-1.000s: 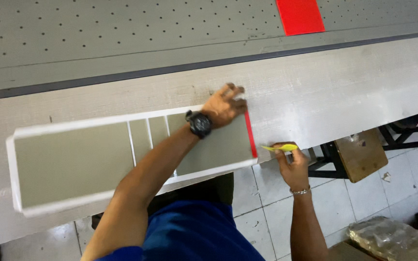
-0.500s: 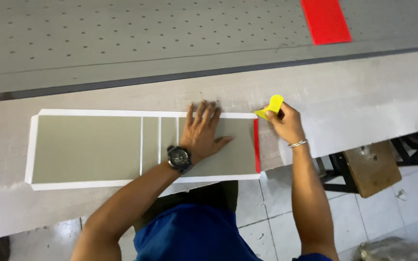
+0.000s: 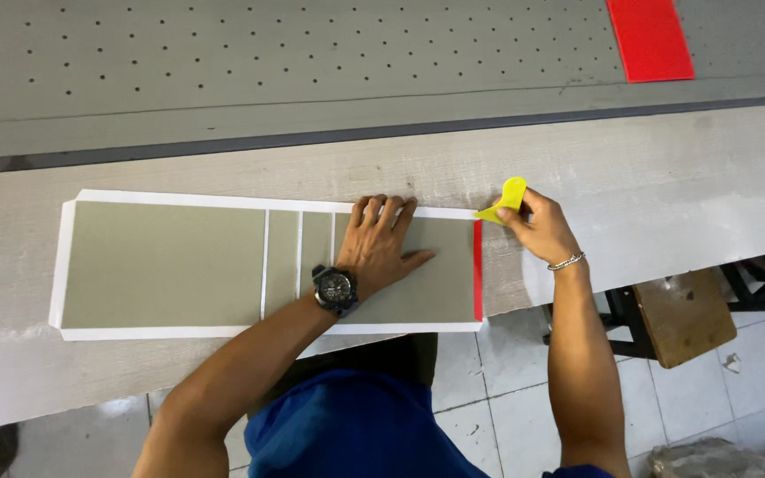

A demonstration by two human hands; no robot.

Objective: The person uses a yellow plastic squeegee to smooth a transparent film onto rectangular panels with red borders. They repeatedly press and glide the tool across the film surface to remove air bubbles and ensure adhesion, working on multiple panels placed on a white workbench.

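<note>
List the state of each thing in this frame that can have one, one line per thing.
Left hand: flat, palm down, pressing on the grey boards.
Right hand: closed on the yellow scraper.
Yellow scraper: held at the sheet's upper right corner.
Grey boards: lying flat on the white sheet, narrow gaps between them.
White sheet: flat on the workbench.
Red strip: along the right edge.

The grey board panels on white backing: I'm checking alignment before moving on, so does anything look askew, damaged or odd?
Nothing stands out. The grey board panels lie flat and parallel on the white backing sheet, with even gaps. The left hand presses one panel; the right hand holds a yellow plastic scraper at the red edge strip.
</note>
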